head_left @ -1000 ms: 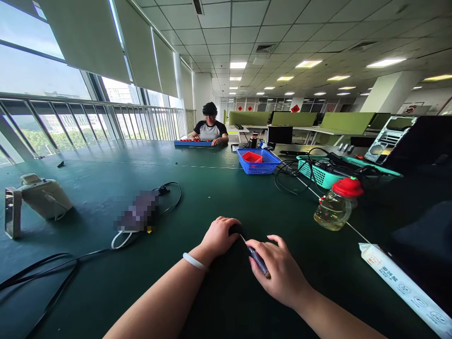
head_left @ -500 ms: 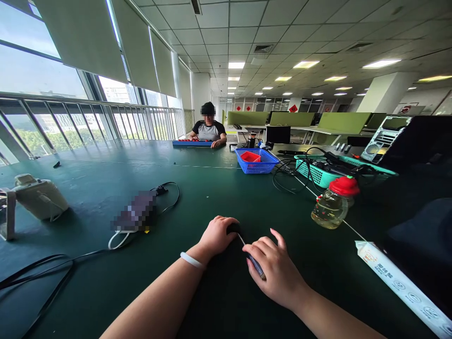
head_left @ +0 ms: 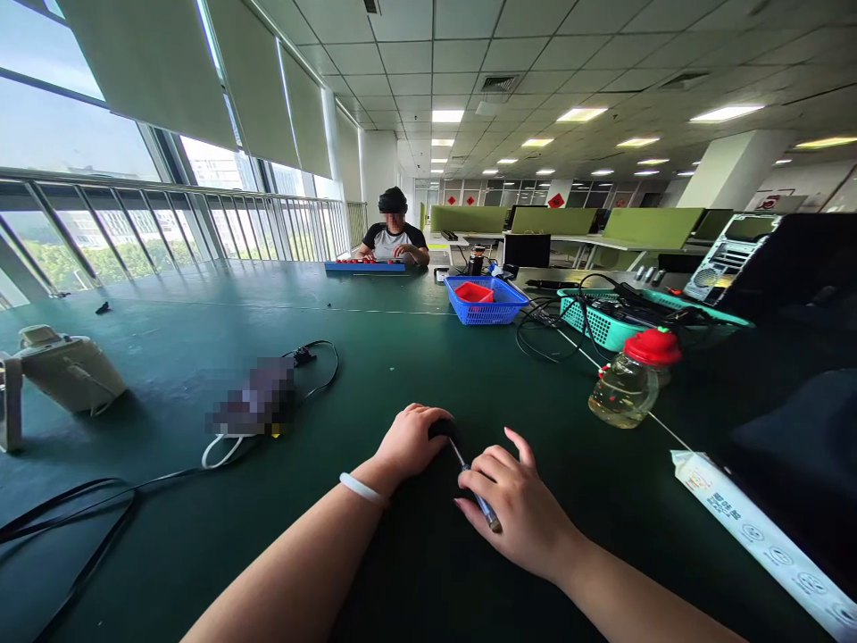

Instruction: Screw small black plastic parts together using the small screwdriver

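My left hand (head_left: pixel 410 441), with a white band on its wrist, is closed over a small black object (head_left: pixel 442 428) on the dark green table (head_left: pixel 375 357). My right hand (head_left: pixel 519 505) grips a thin screwdriver (head_left: pixel 477 491) with a bluish handle. Its metal tip points at the black object under my left fingers. Most of that object is hidden by my left hand.
A clear bottle with a red cap (head_left: pixel 629 379) lies to the right. Beyond it stand a teal basket (head_left: pixel 603 326) with cables and a blue basket (head_left: pixel 486 304). A white device (head_left: pixel 63 371) and black cables (head_left: pixel 87 505) are on the left. Another person (head_left: pixel 394 237) sits at the far end.
The view has tilted slightly. My right hand has shifted a little left and closer to the black object, the screwdriver still in it. My left hand stays put.
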A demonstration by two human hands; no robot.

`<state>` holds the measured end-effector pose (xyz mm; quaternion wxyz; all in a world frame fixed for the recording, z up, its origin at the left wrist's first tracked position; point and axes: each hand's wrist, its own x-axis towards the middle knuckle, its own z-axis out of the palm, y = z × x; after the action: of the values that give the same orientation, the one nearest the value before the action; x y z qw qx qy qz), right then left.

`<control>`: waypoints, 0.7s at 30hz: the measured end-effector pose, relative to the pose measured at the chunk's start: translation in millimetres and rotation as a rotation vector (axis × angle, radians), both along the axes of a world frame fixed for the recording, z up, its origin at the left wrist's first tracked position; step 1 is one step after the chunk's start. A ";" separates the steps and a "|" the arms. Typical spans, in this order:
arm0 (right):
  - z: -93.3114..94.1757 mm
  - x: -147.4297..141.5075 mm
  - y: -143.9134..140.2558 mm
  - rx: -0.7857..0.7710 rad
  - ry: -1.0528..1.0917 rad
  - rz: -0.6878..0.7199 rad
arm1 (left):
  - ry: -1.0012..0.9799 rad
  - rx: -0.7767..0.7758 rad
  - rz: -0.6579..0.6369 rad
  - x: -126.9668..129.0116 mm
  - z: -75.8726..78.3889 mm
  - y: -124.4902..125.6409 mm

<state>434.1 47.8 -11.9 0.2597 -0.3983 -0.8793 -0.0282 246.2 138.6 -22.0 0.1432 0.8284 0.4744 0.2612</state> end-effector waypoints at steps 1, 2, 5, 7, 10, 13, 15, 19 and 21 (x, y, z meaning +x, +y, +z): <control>0.3 -0.2 -0.3 0.003 0.000 0.000 | 0.001 0.003 -0.001 0.2 0.0 -0.1; 0.5 -0.5 -0.5 0.007 0.000 0.000 | 0.003 0.001 -0.001 0.3 0.1 -0.3; 0.6 -1.5 -0.9 0.018 -0.005 -0.002 | 0.009 -0.013 0.006 0.4 0.5 -0.4; 0.3 -1.5 -1.0 0.020 -0.011 -0.002 | 0.012 -0.015 0.009 0.2 0.3 0.1; 0.1 -1.0 -1.2 0.016 -0.019 -0.007 | 0.006 -0.009 0.009 -0.3 -0.4 0.8; 0.6 -0.7 -1.3 0.016 -0.021 -0.013 | -0.005 -0.023 0.011 -0.9 0.0 0.6; 0.8 -0.7 -1.0 0.020 -0.013 -0.013 | -0.004 -0.044 0.017 -1.1 0.8 0.0; -0.7 -0.5 0.3 0.044 0.051 -0.013 | 0.001 -0.065 0.028 -1.0 1.8 0.4; -2.0 -0.2 0.7 0.050 0.083 -0.012 | -0.003 -0.062 0.032 -0.7 1.7 1.1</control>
<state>433.9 48.5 -13.9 0.3058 -0.3977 -0.8643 -0.0354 245.4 139.7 -20.2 0.1651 0.8154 0.4953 0.2499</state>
